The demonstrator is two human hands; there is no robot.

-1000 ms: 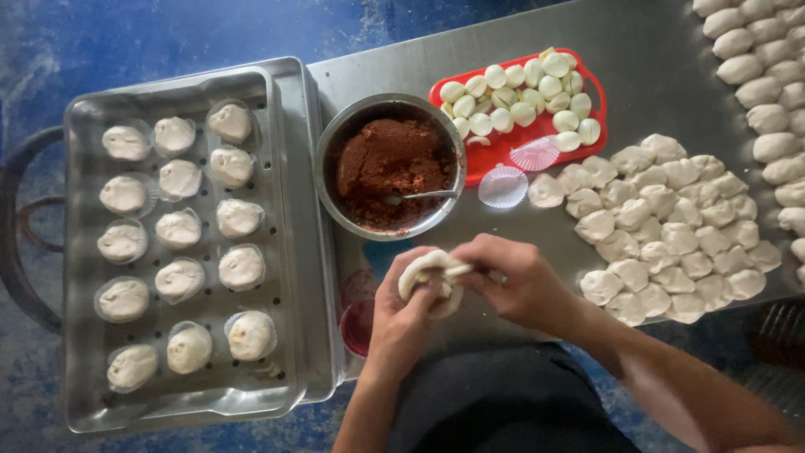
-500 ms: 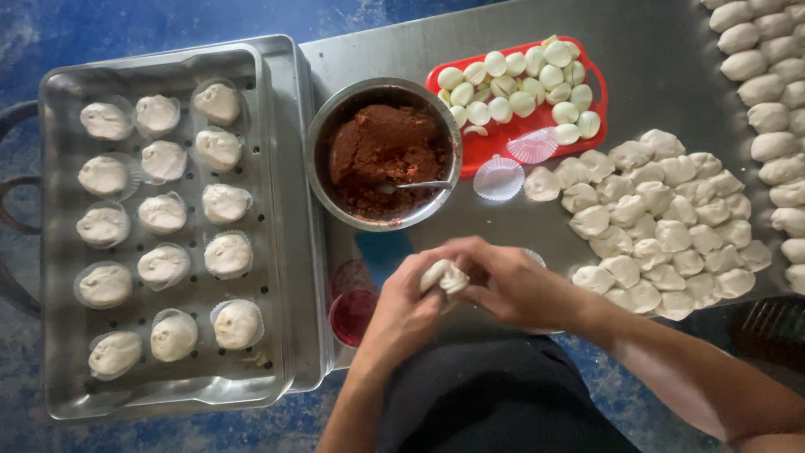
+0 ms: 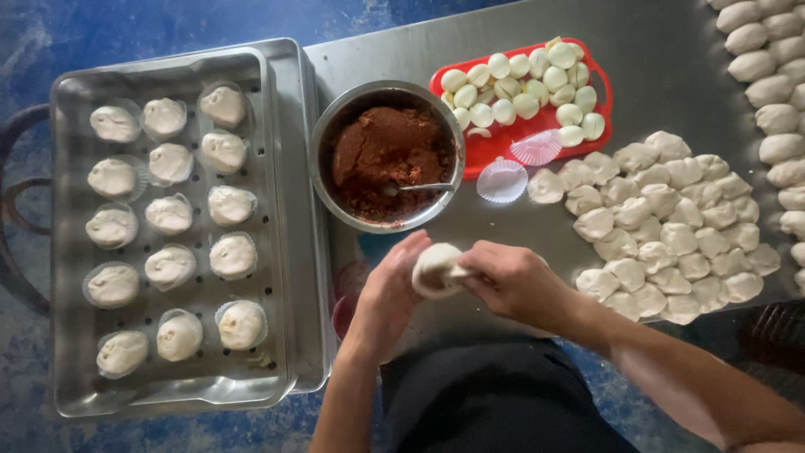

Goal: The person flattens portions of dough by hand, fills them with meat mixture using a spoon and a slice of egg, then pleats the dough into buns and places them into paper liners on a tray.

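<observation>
Head view: L hand [image 3: 387, 289] cups dough ball [image 3: 436, 270]; R hand [image 3: 511, 281] fingers pinch its top.

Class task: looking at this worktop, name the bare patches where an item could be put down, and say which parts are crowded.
Bare steel shows above the dough pile, between the red tray and the dough row at the right edge. A smaller gap lies between the bowl, the loose paper cup and the hands. The perforated tray is crowded, bare only along its rim.

Left hand [image 3: 394, 289] and right hand [image 3: 511, 281] cupped together
</observation>
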